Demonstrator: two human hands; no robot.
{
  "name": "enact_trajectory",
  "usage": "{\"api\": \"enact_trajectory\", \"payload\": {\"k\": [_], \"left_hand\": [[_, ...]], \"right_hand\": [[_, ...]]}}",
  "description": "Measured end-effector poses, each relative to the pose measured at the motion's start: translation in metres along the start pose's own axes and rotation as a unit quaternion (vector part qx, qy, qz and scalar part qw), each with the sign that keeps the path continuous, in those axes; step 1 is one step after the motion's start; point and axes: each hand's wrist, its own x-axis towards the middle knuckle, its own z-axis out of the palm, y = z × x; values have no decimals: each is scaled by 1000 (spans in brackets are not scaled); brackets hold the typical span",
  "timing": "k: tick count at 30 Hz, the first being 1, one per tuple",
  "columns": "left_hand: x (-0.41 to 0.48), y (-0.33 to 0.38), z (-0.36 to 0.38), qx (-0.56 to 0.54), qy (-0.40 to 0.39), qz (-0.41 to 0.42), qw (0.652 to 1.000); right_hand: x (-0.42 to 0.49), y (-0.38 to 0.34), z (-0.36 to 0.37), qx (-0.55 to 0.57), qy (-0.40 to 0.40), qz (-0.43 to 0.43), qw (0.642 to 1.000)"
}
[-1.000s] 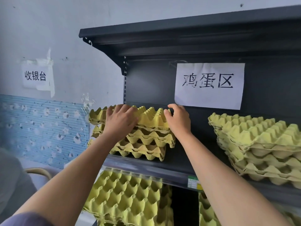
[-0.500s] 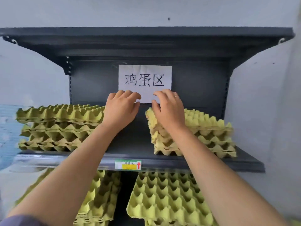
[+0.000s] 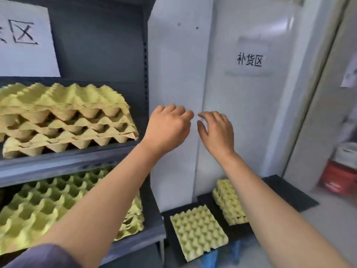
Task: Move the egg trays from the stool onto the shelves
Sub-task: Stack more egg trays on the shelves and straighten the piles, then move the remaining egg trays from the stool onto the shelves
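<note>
Both hands empty, hanging in the air between the shelves and the stools

The left hand [image 3: 168, 128] is loosely curled, knuckles up, gripping nothing. The right hand [image 3: 216, 130] is just beside it, fingers relaxed and a bit spread, with a thin ring [image 3: 225, 119] on one finger and nothing in it either. As far as I can tell, neither touches the white wall panel [image 3: 173, 64] behind them. Off to the left, one pile of yellow egg trays [image 3: 63, 120] sits on the upper shelf [image 3: 58, 167] and another pile [image 3: 58, 206] on the lower shelf [image 3: 152, 219]. Down low, a single tray [image 3: 199, 231] lies on a black-topped stool [image 3: 168, 229], and a small stack [image 3: 229, 202] sits on the second stool [image 3: 280, 190], partly hidden by the right forearm.
</note>
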Motion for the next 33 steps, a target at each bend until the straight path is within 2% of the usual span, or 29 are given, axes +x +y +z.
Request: {"api": "enact_trajectory", "payload": {"k": [6,11,18,22,25,30,33], "left_hand": [[17,77,124,-93,-67,29,993],[24,109,208,-146,-125,22,981],[8,142,299,-181,-258,-24,949],[-23,169,342,-164,-334,-81,925],[-57,188,367,-150,-411,-145,887],[-131,210,397,-144,-530,-235,802],[-187,222,422,-144,-593,-309,730]], "right_hand": [[-45,125,17,-97,-125,72,985],[-70,203,37,-133,-207,105,963],[-104,286,78,-101,-316,126,935],[-138,329,117,-49,-406,140,902],[-172,355,150,-2,-485,155,861],[-241,381,205,55,-594,187,780],[-290,390,240,64,-649,223,725]]}}
